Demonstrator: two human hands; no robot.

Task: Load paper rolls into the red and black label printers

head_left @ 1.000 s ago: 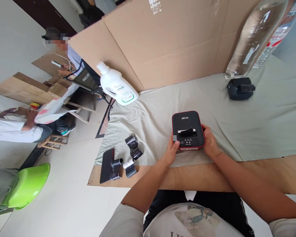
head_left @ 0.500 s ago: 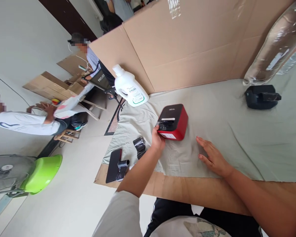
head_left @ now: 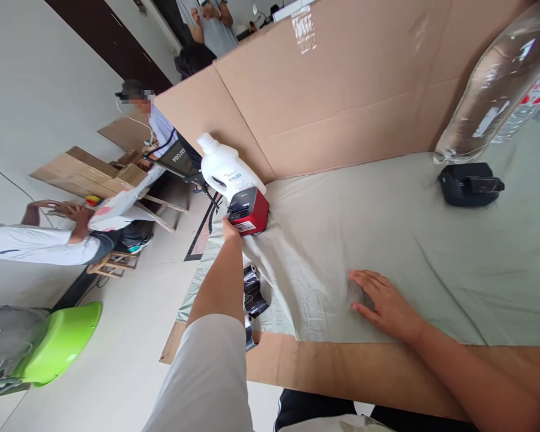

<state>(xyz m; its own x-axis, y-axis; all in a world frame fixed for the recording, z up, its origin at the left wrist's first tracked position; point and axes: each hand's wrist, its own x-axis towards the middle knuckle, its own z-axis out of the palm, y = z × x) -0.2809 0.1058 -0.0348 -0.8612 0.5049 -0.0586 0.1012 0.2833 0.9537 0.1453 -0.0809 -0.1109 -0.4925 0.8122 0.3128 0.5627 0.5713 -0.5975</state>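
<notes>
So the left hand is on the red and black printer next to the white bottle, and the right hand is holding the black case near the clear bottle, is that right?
Not quite. The head view shows the right hand lying flat and open on the grey-green cloth, well apart from the black case, which sits untouched by the clear bottle. The rest holds: the left hand is at the red and black printer beside the white bottle.

Left hand (head_left: 231, 230) stretches out and touches the red printer (head_left: 249, 212), which sits right against the white bottle (head_left: 225, 170). Right hand (head_left: 384, 303) lies flat on the cloth (head_left: 387, 228), well apart from the printer.
</notes>
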